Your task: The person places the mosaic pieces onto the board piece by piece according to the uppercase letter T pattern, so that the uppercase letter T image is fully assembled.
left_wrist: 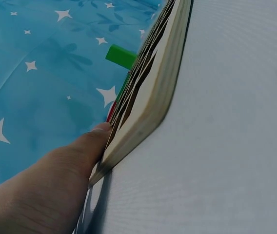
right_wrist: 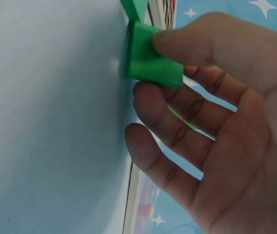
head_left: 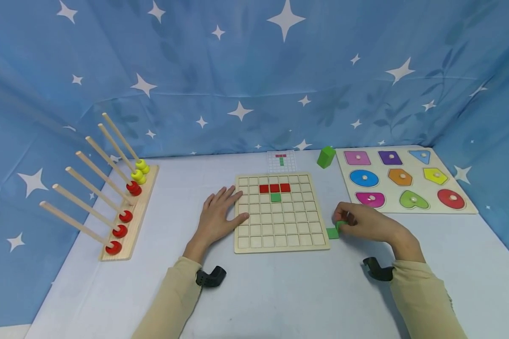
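Note:
A wooden grid board (head_left: 282, 218) lies flat on the white table, with a row of red tiles (head_left: 274, 188) and one green tile (head_left: 275, 197) under the middle red one. My left hand (head_left: 218, 214) rests at the board's left edge, its thumb (left_wrist: 87, 146) on the rim and the fingers relaxed. At the lower right of the board my right hand (head_left: 365, 223) pinches a green square tile (right_wrist: 150, 56) between thumb and fingers, tilted up off the table. Another green tile (head_left: 332, 233) lies right beside the board's right edge.
Behind the board lie a pattern card (head_left: 282, 162) and a green block (head_left: 326, 157). A knobbed shape puzzle (head_left: 390, 172) is at the right. On the left stands a peg rack (head_left: 142, 207) with red and yellow beads. A starry blue curtain (head_left: 237, 70) hangs behind.

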{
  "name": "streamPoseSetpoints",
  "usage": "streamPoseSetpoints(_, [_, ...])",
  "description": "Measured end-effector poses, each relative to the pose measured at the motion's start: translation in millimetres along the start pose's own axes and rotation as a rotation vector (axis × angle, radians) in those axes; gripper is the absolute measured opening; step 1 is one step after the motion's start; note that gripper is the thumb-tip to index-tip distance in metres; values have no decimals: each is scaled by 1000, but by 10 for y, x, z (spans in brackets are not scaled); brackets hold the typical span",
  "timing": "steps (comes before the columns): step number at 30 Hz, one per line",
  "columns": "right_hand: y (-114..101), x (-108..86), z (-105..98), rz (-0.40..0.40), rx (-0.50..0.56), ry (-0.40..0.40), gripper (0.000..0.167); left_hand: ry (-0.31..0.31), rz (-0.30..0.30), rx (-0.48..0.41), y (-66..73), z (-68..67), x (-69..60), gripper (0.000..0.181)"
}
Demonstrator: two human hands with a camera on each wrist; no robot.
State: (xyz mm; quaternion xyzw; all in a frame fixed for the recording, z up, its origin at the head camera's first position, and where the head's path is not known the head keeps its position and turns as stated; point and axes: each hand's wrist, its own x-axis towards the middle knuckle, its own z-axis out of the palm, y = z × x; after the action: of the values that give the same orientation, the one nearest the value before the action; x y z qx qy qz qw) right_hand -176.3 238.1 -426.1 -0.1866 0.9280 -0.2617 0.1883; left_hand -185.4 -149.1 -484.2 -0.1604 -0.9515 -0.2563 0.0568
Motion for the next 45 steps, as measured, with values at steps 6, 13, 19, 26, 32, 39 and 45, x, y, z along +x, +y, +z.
streamPoseSetpoints(6, [-33,7,-30,-12,20,55,14,2,-5,6,-22,2,3,68])
streamPoseSetpoints(13, [-69,39,-43,-63,20,154,11,8,2,-8,-26,6,4,67])
streamPoseSetpoints(19, [-77,94,-23,-99,21,210,11,-8,-8,-13,-15,9,3,68])
streamPoseSetpoints(26, [-90,152,4,-96,22,236,10,-1,-1,-9,-13,11,5,68])
streamPoseSetpoints(32, [-139,223,31,-87,47,232,11,10,11,-13,-14,20,11,68])
streamPoseSetpoints(39, [-215,298,57,-88,52,245,11,30,26,-8,-9,22,12,67])
streamPoseSetpoints(45, [-249,375,104,-71,92,216,12,25,16,-5,-13,21,9,67])
